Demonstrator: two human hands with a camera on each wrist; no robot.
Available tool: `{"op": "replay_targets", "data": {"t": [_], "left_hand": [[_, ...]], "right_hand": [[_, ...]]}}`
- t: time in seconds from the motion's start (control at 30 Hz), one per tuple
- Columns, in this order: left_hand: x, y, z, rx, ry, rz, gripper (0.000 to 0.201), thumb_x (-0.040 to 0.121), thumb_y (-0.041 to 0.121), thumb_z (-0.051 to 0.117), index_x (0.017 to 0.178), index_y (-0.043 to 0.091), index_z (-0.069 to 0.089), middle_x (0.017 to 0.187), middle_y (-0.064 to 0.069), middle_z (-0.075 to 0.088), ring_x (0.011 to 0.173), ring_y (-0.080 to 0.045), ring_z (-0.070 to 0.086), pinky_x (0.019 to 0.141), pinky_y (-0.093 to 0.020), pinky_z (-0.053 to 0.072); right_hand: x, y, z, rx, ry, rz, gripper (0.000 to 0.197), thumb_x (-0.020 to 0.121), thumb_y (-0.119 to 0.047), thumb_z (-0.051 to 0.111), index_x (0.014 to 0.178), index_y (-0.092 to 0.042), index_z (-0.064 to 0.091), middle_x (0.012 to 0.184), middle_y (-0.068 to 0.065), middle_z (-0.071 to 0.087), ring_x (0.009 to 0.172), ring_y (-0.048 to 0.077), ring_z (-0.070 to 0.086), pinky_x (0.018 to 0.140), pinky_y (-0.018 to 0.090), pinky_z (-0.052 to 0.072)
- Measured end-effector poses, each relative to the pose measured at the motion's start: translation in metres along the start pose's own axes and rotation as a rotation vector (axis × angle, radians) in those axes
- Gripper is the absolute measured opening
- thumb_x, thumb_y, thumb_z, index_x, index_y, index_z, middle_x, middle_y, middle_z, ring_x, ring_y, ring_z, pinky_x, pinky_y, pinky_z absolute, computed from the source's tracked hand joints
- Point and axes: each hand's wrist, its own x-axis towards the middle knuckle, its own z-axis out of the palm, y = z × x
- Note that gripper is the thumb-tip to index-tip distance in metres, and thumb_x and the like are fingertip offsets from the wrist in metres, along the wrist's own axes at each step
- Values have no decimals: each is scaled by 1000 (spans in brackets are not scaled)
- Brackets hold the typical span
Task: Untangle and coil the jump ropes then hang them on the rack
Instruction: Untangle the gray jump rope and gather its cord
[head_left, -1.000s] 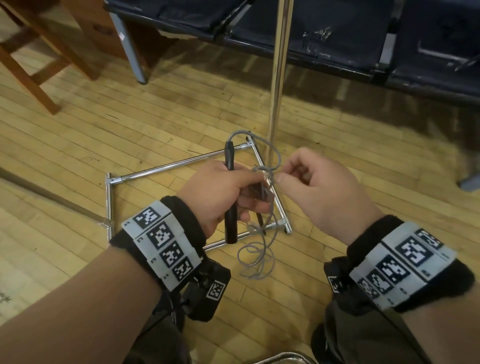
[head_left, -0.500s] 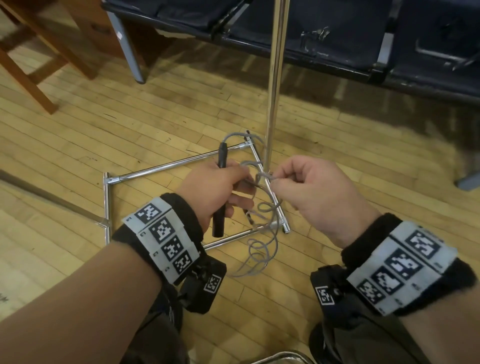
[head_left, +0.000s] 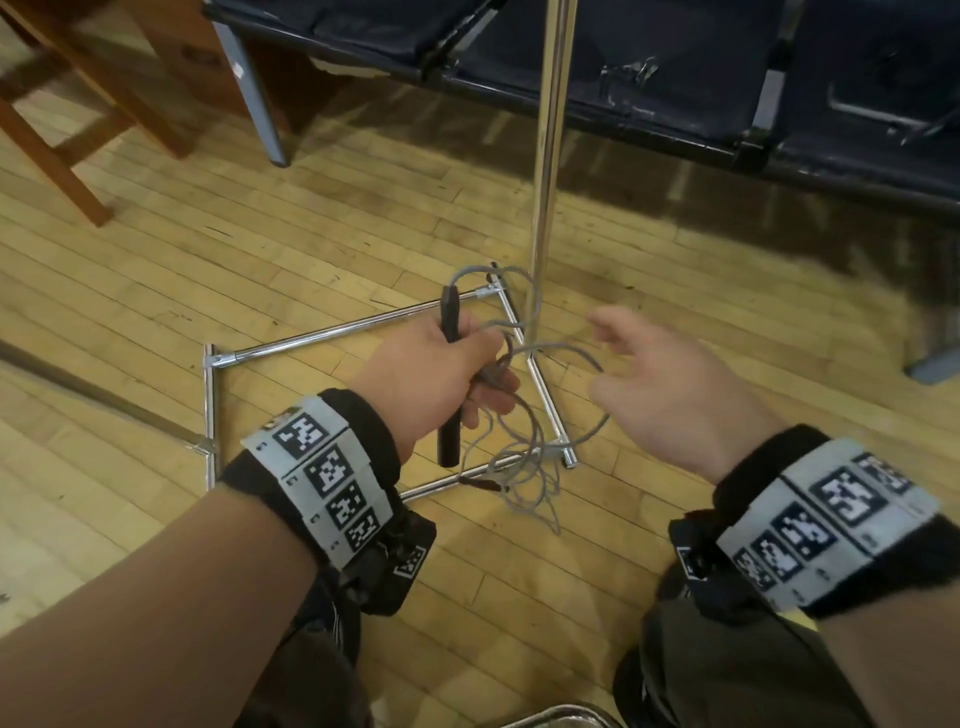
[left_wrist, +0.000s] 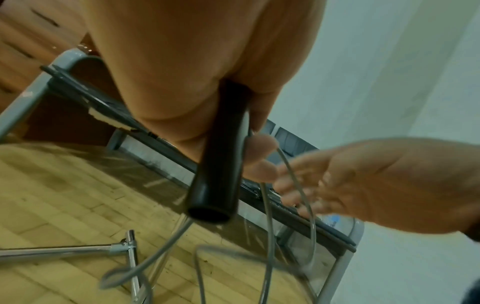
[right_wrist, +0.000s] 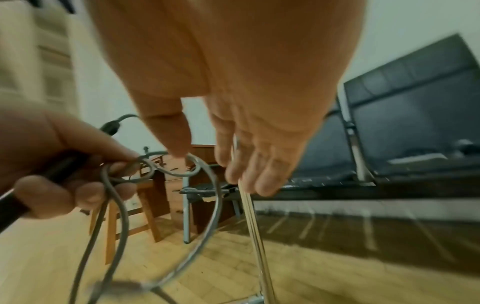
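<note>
My left hand (head_left: 441, 371) grips the black handle (head_left: 450, 382) of a jump rope (head_left: 530, 447) upright, with loops of its grey cord pinched against the handle. The handle (left_wrist: 218, 162) sticks out below my fist in the left wrist view. Grey cord (right_wrist: 207, 205) hangs in loose, tangled loops down to the floor. My right hand (head_left: 649, 379) hovers just right of the cord with relaxed, spread fingers, holding nothing. In the right wrist view its fingers (right_wrist: 249, 168) sit close to a cord loop. The chrome rack pole (head_left: 545, 166) rises just behind my hands.
The rack's square chrome base (head_left: 332, 338) lies on the wooden floor under my hands. A row of dark blue seats (head_left: 675, 62) stands behind. A wooden chair (head_left: 78, 119) is at the far left. A metal rim (head_left: 561, 714) shows at the bottom edge.
My right hand has let go of the cord it was pinching and moved right, its fingers spread. The left hand keeps hold of the handle; the loops hang looser.
</note>
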Motion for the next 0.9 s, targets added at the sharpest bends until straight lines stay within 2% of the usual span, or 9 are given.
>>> {"op": "replay_targets", "data": {"t": [0.13,0.27,0.37,0.5,0.63,0.7,0.77,0.83,0.9], "left_hand": [[-3,-2,7,97,-64,36,24,102,30,60,81,19,66,80,-19,77,80,-52,70,56,-34,48],[-3,1,2,123,-108,-3,22,106,28,56,95,11,64,90,-15,79,66,-29,72,45,-25,45],[-4,0,-4,208,-120,-53,20,107,27,54,93,15,62,90,-9,81,62,-22,70,44,-25,44],[-4,0,-7,256,-59,-57,24,106,30,56,88,15,62,79,-10,79,63,-19,69,47,-27,46],[-4,2,-3,254,-68,-51,24,105,28,57,90,12,65,77,-12,78,63,-20,67,48,-27,47],[-4,2,0,270,-60,-56,24,105,27,57,88,12,65,75,-11,77,60,-19,66,47,-28,47],[-4,1,1,288,-54,-57,25,105,26,57,86,12,64,75,-11,78,59,-18,65,46,-28,46],[-4,2,2,272,-53,-59,24,105,25,57,86,11,63,76,-11,78,58,-19,64,45,-28,45],[-4,4,1,224,-58,-56,25,106,24,56,87,10,63,75,-12,77,56,-19,62,44,-27,43]], "right_hand": [[-1,-16,16,-47,-61,-142,38,98,-47,55,135,-38,56,125,-18,65,114,7,60,85,28,45],[1,-15,10,14,115,-191,24,103,-42,52,87,-30,64,74,-7,66,63,5,59,52,22,40],[1,-9,-14,459,420,-116,24,104,-37,52,86,-31,68,71,-10,71,54,14,59,56,25,49],[9,7,-24,484,340,135,17,102,-23,54,94,-24,69,81,0,72,85,28,68,87,52,58],[5,0,-6,19,197,-87,44,92,-18,57,134,-27,54,124,1,63,107,19,57,84,14,41],[2,-9,1,-99,178,-201,74,90,-23,60,156,-35,29,153,-4,42,139,16,38,113,21,25],[0,-16,5,-196,182,-254,87,90,-26,63,160,-41,13,168,-11,17,156,15,9,123,35,6],[-1,-18,9,-268,131,-315,74,93,-32,63,156,-42,26,166,-15,21,156,10,5,121,33,1],[-1,-19,13,-371,82,-379,44,97,-42,59,140,-37,50,150,-16,44,150,12,23,119,31,10]]}}
